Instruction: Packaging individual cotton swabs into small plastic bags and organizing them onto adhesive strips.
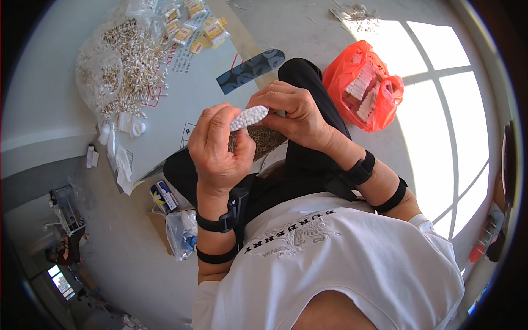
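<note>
A tight bundle of cotton swabs [249,117], its white tips facing up, is held over my lap. My left hand [215,144] grips its left end between thumb and fingers. The fingers of my right hand [294,113] are bent and pressed at its right end. Below the bundle, many brown sticks [261,140] lie close together, partly covered by my hands. To the far left on the table, loose cotton swabs [135,60] spill from a clear plastic bag [96,77].
Small yellow-and-white packets [215,31] and a dark patterned strip [250,71] lie on the table [165,118]. A red plastic bag [344,63] with white bundles stands on the floor to the right. Near my left leg are a small box [165,196] and a clear bag [179,234].
</note>
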A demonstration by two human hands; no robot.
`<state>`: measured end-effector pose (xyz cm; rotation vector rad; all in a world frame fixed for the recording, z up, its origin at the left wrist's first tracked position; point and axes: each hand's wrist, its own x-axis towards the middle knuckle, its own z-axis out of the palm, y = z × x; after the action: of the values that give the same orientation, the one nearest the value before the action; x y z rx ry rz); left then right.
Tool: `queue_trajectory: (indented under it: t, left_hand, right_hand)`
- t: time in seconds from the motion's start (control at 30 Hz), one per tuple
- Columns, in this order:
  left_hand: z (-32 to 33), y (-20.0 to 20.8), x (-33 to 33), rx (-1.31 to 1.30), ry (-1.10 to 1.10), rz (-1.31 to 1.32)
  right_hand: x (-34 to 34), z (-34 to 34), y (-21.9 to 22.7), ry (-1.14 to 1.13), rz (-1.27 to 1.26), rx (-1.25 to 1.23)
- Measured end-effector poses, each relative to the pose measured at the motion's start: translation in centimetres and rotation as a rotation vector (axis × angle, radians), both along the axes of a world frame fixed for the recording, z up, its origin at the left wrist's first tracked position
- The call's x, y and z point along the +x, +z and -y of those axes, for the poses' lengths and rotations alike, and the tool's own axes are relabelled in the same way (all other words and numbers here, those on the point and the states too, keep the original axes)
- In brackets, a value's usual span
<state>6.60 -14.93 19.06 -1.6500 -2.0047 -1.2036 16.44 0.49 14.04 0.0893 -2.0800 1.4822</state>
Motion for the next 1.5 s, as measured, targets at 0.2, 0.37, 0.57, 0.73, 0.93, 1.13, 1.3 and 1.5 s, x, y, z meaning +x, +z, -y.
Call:
queue_trajectory:
  t: [0.2,0.37,0.57,0.73,0.93,1.13,1.3,1.5]
  left_hand:
    - [0.1,-0.3,-0.2,0.002,-0.034,0.134]
    - [0.3,0.0,0.1,-0.014,-0.017,0.244]
    - [0.5,-0.3,-0.1,-0.029,0.001,0.279]
    - [0.6,-0.8,0.1,-0.053,0.038,0.431]
    - [0.4,-2.1,0.2,0.088,-0.024,0.852]
    - [0.4,-2.2,0.3,0.075,0.002,0.91]
    - [0.3,-1.3,0.0,0.143,0.002,0.921]
    - [0.5,-0.7,-1.0,0.028,0.018,0.568]
  right_hand:
    - [0.2,0.0,0.3,0.034,-0.005,-0.094]
    - [0.2,0.0,0.2,0.038,0.024,-0.106]
    - [0.2,0.0,0.2,0.055,0.065,-0.132]
    - [0.3,-0.1,-0.5,0.077,0.096,-0.172]
    - [0.1,1.0,-0.4,0.128,0.23,-0.45]
    - [0.1,0.9,-0.4,0.14,0.266,-0.492]
    - [0.0,1.0,-0.6,0.172,0.265,-0.57]
    - [0.1,0.8,-0.7,0.189,0.297,-0.537]
